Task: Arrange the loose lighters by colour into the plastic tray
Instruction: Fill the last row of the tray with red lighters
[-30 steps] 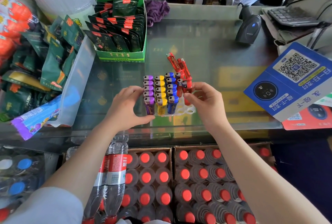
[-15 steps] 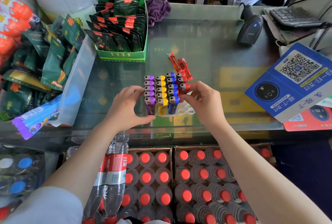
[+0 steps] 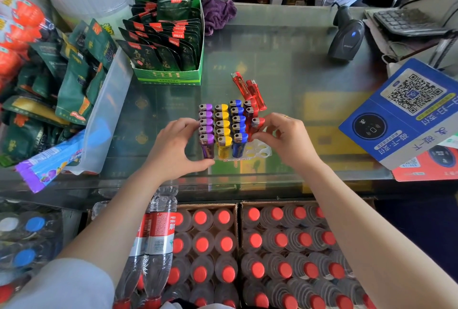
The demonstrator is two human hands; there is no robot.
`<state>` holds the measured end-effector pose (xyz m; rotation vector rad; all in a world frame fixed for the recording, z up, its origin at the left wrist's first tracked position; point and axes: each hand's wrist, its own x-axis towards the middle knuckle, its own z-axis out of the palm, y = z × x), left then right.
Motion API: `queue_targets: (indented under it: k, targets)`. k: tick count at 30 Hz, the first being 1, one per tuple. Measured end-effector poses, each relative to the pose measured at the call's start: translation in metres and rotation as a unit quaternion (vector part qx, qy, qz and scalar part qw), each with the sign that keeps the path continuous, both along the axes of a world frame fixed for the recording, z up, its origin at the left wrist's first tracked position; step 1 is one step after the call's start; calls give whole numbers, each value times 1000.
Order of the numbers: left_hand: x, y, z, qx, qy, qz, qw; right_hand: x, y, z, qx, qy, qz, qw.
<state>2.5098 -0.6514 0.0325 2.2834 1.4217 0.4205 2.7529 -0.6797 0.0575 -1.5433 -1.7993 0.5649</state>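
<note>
A clear plastic tray (image 3: 259, 152) sits on the glass counter with upright lighters in columns: purple (image 3: 206, 123), yellow (image 3: 222, 124), blue (image 3: 238, 120) and a partly filled red column (image 3: 249, 110). My left hand (image 3: 177, 146) grips the tray's left side against the purple lighters. My right hand (image 3: 285, 137) pinches a red lighter (image 3: 256, 124) standing in the red column; empty tray holes show in front of it. Two loose red lighters (image 3: 249, 90) lie on the glass just behind the tray.
A green display box of dark packets (image 3: 171, 77) stands behind left. Snack bags in a plastic bin (image 3: 106, 110) crowd the left. A barcode scanner (image 3: 347, 36) and keyboard (image 3: 409, 21) are at back right, a blue QR sign (image 3: 406, 110) at right. Bottled drinks (image 3: 247, 246) sit below.
My right hand has lowered the red lighter upright into the red column of the tray. My left hand has stayed on the tray's left side.
</note>
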Motion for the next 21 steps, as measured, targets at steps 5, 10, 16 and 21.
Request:
queue_targets:
  k: [5, 10, 16, 21]
  targets:
    - [0, 0, 0, -1, 3, -1, 1000, -4, 0, -6, 24, -24, 12, 999]
    - [-1, 0, -1, 4, -2, -1, 1000, 5, -2, -2, 5, -20, 27, 999]
    - [0, 1, -1, 3, 6, -1, 1000, 3, 29, -7, -15, 29, -146, 989]
    - [0, 0, 0, 4, -7, -2, 1000, -6, 70, -16, -42, -32, -158, 986]
